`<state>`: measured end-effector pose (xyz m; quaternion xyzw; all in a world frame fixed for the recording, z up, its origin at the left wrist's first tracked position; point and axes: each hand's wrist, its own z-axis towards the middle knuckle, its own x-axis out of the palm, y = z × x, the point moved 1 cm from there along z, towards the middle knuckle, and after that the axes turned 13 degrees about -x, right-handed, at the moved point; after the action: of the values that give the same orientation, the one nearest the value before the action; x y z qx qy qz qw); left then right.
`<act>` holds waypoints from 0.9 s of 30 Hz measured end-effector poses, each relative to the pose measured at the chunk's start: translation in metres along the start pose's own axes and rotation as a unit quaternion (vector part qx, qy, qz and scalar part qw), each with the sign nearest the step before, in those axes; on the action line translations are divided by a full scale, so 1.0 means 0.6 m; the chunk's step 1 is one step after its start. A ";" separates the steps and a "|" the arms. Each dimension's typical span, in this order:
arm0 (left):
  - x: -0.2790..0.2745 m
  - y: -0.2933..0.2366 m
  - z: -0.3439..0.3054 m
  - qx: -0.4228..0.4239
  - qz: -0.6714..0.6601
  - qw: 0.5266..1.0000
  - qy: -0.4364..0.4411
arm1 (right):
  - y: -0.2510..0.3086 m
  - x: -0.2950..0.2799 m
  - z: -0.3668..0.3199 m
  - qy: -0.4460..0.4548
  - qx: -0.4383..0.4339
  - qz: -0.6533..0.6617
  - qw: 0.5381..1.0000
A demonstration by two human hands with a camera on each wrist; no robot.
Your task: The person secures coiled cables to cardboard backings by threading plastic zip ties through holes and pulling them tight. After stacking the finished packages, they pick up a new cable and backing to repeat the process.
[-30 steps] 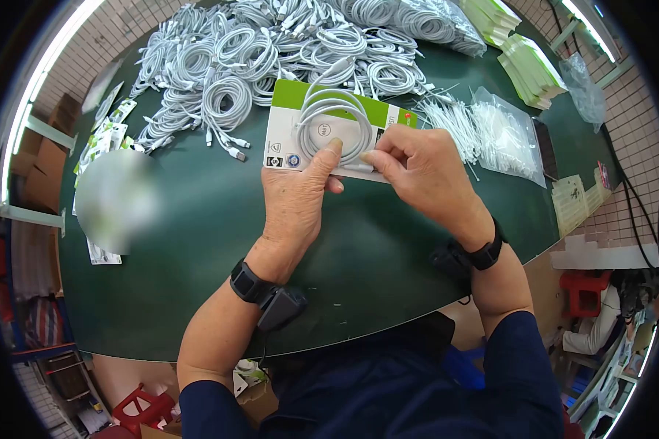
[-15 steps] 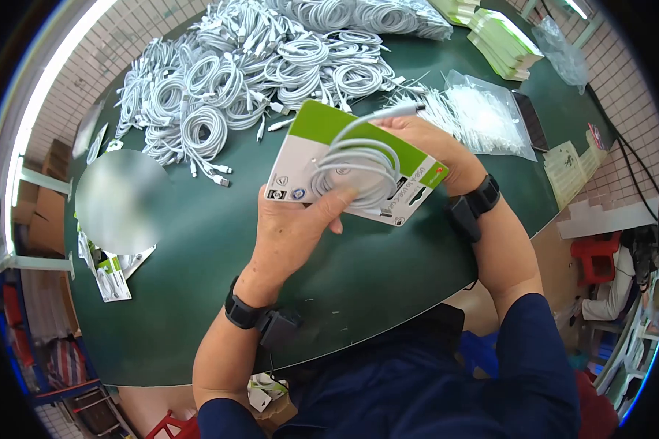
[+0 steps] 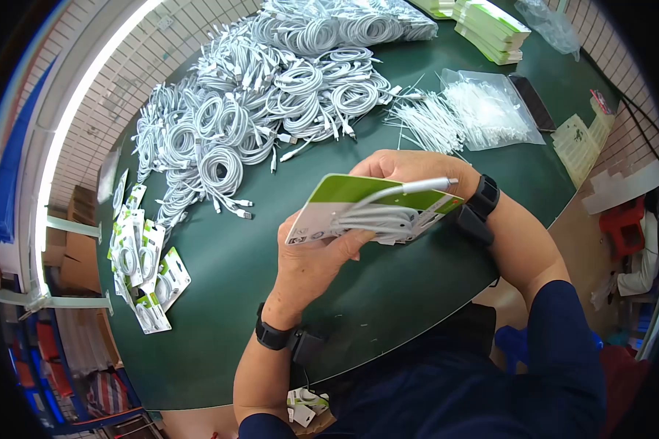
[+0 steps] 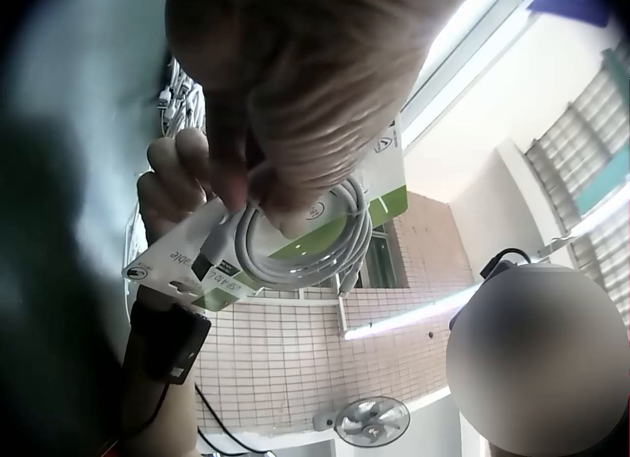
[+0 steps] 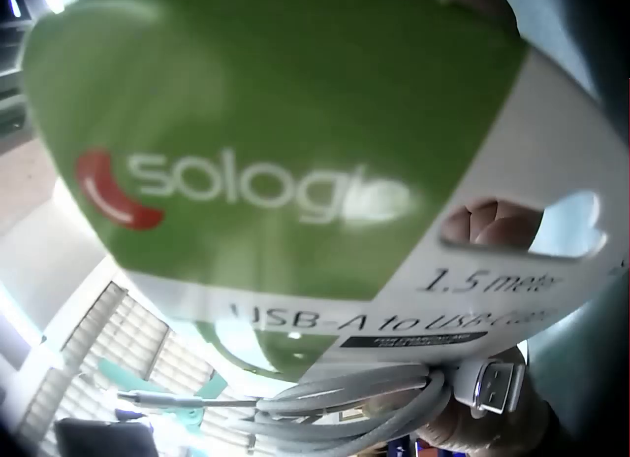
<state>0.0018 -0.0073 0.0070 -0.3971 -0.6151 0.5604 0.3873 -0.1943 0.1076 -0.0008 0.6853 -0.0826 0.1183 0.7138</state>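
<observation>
My left hand (image 3: 307, 267) grips a green and white cardboard packaging card (image 3: 337, 189), its thumb pressing a coiled white USB cable (image 3: 377, 222) against the front. One cable end sticks out past the card's upper right edge. Behind the card is my right hand (image 3: 425, 167), its fingertips hidden in the head view. Its fingers (image 4: 177, 171) look curled at the card's back in the left wrist view; I cannot tell what they hold. In the right wrist view, the USB-A plug (image 5: 497, 388) shows below the card's printed front, and fingers appear through its hanging hole.
A large heap of coiled white cables (image 3: 220, 124) covers the far left of the table. White ties (image 3: 425, 121) lie loose beside a clear bag of ties (image 3: 490, 110). Carded cables (image 3: 143, 256) are piled at left. Blank cards (image 3: 490, 29) are stacked at far right.
My right hand has moved from the card's lower front corner to behind it. The card has tipped from facing up to a steep tilt. My left hand keeps its hold.
</observation>
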 end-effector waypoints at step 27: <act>-0.010 0.039 0.032 0.072 0.031 0.989 -0.127 | 0.019 0.024 0.009 -0.037 -0.212 -0.173 0.961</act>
<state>-0.0119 -0.0190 -0.0178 -0.3124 -0.6049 0.6608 0.3161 -0.1833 0.1036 0.0145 0.5258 -0.0129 -0.0528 0.8489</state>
